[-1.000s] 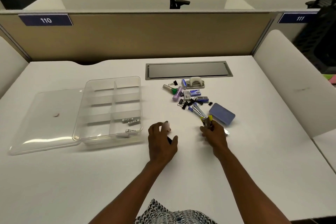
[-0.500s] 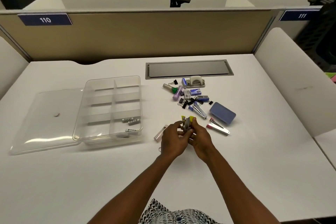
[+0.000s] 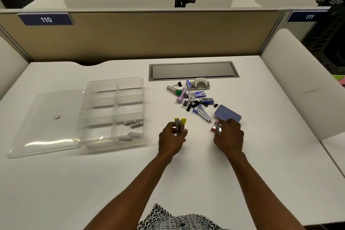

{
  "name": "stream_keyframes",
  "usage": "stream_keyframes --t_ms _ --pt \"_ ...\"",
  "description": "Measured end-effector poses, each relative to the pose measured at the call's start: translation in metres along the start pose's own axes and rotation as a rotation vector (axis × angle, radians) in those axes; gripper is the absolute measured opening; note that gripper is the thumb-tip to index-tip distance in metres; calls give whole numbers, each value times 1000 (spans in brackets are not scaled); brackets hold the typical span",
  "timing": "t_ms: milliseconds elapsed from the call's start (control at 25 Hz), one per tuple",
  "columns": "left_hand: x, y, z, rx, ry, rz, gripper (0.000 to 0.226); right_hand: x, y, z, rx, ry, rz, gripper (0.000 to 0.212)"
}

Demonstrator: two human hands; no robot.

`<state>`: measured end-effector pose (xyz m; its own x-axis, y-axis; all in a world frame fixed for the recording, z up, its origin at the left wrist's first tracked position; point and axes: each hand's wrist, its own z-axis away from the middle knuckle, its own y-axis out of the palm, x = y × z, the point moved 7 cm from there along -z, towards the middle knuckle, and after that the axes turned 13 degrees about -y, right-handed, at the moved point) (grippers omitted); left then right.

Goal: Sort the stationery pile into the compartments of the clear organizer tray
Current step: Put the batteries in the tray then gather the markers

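1. While our left hand (image 3: pixel 172 137) grips a yellow-tabbed metal staple remover (image 3: pixel 178 126) upright above the white tabletop (image 3: pixel 56 183), our right hand (image 3: pixel 228 139) closes its fingers on a red-handled metal staple remover (image 3: pixel 216 128).
2. At ten o'clock from our left hand sits the clear plastic organizer tray (image 3: pixel 112 110), with small silver batteries (image 3: pixel 133 123) in its near right compartments.
3. Its clear flat lid (image 3: pixel 46 121) lies touching the tray at nine o'clock.
4. At twelve o'clock from our hands lies the stationery pile (image 3: pixel 194 97): black binder clips, blue staple boxes, a purple highlighter, a grey hole punch.
5. A blue rounded case (image 3: pixel 227 114) lies just beyond our right hand.
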<state>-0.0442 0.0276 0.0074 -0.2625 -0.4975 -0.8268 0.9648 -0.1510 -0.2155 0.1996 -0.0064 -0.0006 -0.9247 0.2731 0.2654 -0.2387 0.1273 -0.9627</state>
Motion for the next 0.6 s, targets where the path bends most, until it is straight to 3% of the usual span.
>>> stream_keyframes --t_ms 120,240,320,480,600 --pt "3 1 2 14 -16 23 29 -2 6 -1 26 2 26 50" --pt "3 2 6 27 -20 52 29 8 4 -2 -14 -36 -85 40" --pt "6 1 4 27 -29 68 25 17 6 1 -11 23 -341 33" --pt "8 2 1 65 -54 87 21 60 24 18 86 310 -1331 28" --pt "7 5 2 116 -54 67 32 92 29 25 147 207 -1432 17"
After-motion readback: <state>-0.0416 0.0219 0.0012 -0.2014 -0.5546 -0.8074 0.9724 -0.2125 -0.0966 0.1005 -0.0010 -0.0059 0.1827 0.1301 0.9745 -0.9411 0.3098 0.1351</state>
